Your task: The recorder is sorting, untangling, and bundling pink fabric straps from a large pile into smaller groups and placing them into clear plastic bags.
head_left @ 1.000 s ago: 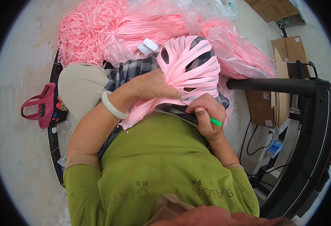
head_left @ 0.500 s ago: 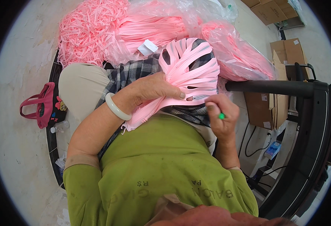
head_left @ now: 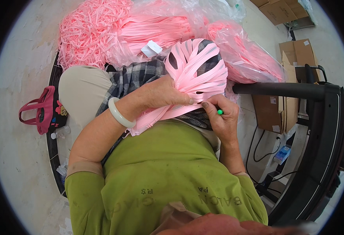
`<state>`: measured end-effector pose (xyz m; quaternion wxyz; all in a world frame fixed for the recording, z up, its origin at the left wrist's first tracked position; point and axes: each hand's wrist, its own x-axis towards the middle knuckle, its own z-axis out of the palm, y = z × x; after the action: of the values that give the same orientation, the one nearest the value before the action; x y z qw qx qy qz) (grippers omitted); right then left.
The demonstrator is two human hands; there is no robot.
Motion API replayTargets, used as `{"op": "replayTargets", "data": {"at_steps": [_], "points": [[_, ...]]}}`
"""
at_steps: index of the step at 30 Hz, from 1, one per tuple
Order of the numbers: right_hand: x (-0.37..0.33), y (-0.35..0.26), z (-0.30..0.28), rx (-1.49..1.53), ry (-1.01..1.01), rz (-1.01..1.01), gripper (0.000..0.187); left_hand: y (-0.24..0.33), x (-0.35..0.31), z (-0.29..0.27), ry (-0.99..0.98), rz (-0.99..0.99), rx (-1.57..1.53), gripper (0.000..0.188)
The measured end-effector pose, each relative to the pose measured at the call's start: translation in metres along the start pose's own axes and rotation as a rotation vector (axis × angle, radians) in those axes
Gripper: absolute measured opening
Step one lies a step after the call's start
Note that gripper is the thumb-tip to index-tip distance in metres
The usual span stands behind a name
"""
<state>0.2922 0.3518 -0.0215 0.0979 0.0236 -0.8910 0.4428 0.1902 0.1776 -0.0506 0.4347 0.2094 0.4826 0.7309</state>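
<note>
A bundle of flat pink strips that look like zippers (head_left: 197, 64) lies over my lap, its far ends looped and fanned out. My left hand (head_left: 168, 92) is closed round the gathered part, thumb on top, and the near ends hang out below my wrist. Against the right edge of the bundle is my right hand (head_left: 223, 115), its thumb and fingers pinched at the strips by my left thumb. A small tool with a round green end (head_left: 219, 112) pokes out of that fist; the rest of it is hidden by the fingers.
Beyond my knees lie a tangled pink heap (head_left: 91, 37) and plastic-wrapped pink bundles (head_left: 244, 55), with a small white box (head_left: 151, 48) among them. A pink-handled bag (head_left: 44, 111) is at left. A black bar (head_left: 279, 90), cardboard boxes (head_left: 274, 111) and cables stand at right.
My right hand has moved left and slightly up, from apart beside the bundle to touching the strips near my left thumb. My left hand keeps its grip.
</note>
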Motion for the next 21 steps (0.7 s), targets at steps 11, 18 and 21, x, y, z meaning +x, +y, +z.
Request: {"op": "replayTargets", "data": {"at_steps": [11, 18, 21], "points": [[0.007, 0.030, -0.037, 0.058, 0.336, 0.097, 0.008, 0.019, -0.010, 0.001, 0.035, -0.075, -0.031, 0.060], [0.013, 0.024, -0.073, 0.686, 0.417, 0.186, 0.006, 0.022, -0.008, -0.020, -0.038, -0.220, 0.043, 0.073], [0.012, 0.043, -0.100, 0.430, 0.522, 0.147, 0.012, 0.027, -0.011, -0.025, -0.016, -0.200, 0.088, 0.072]]}}
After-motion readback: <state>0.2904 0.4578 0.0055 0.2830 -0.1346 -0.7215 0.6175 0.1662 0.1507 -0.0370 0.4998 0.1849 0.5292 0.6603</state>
